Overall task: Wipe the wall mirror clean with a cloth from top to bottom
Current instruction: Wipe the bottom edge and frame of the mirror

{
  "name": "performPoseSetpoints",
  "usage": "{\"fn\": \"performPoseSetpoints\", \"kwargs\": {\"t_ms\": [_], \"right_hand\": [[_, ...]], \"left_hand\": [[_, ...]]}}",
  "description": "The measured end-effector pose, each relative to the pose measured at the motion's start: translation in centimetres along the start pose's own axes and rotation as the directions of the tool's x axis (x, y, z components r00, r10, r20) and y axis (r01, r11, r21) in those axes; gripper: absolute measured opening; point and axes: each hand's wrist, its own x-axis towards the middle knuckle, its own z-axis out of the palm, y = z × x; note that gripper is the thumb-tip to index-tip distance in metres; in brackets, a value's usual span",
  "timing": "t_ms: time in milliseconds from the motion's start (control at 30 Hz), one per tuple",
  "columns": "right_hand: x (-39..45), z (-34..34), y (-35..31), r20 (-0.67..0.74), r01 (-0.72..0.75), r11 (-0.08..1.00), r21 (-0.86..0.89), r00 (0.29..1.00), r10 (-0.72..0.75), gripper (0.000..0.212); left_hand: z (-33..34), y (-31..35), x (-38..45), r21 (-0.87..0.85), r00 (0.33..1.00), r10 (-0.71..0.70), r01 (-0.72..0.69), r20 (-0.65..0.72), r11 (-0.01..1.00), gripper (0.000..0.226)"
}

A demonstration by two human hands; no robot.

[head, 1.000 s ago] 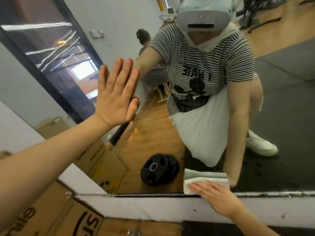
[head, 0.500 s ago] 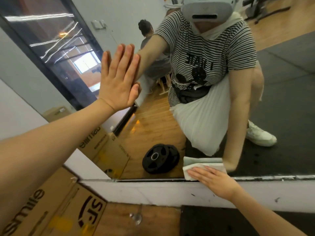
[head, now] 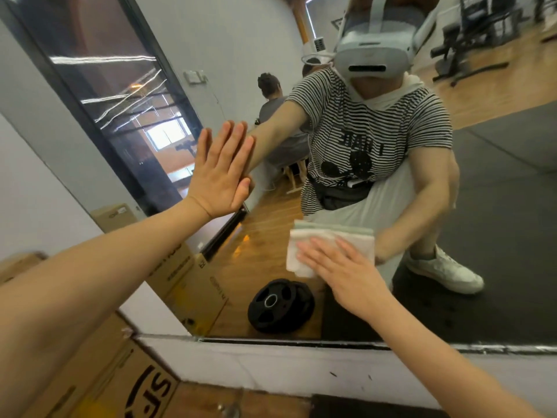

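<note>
Both forearms are bare, no sleeves showing, nothing on the left hand (head: 218, 179) or right hand (head: 346, 276). In the mirror (head: 497, 206) the person wears a black-and-white striped T-shirt with a dark print, a black waist pouch, pale trousers, white sneakers and a pale grey headset.

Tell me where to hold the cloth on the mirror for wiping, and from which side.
Judging by its pose, press rather than pinch: the folded cloth lies flat against the mirror, leaving no free edge proud of the glass. Come square-on from the front, as the right hand does, straight fingers spread across its lower half. The left hand braces flat on the glass.
</note>
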Motion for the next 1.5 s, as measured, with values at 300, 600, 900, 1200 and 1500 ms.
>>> {"fn": "performPoseSetpoints", "kwargs": {"t_ms": [300, 600, 900, 1200, 1500], "right_hand": [[9.1, -4.6, 2.6, -0.212, -0.22, 0.975, -0.04, 0.955, 0.207, 0.062], [13.1, -4.4, 0.3, -0.345, -0.543, 0.84, 0.014, 0.785, 0.514, 0.065], [9.5, -1.4, -0.2, -0.389, -0.587, 0.803, -0.102, 0.767, 0.511, 0.067], [-0.9, 1.2, 1.4, -0.178, -0.241, 0.915, -0.322, 0.965, 0.192, 0.085], [-13.6, 3.7, 1.6, 0.121, 0.085, 0.965, -0.247, 0.991, -0.056, 0.078]], "left_hand": [[-0.4, 0.1, 0.0, -0.011, 0.999, -0.022, 0.022, 0.042, 1.0, 0.065], [0.0, 0.2, 0.0, -0.025, 0.999, -0.032, 0.033, 0.019, 0.999, 0.065], [0.1, 0.2, -0.1, -0.009, 0.999, -0.036, 0.036, 0.003, 0.999, 0.065], [-0.1, 0.4, 0.0, -0.011, 0.999, -0.042, 0.042, 0.011, 0.999, 0.065], [-0.5, 0.7, -0.1, -0.045, 0.994, -0.085, 0.088, 0.065, 0.995, 0.065]]}}
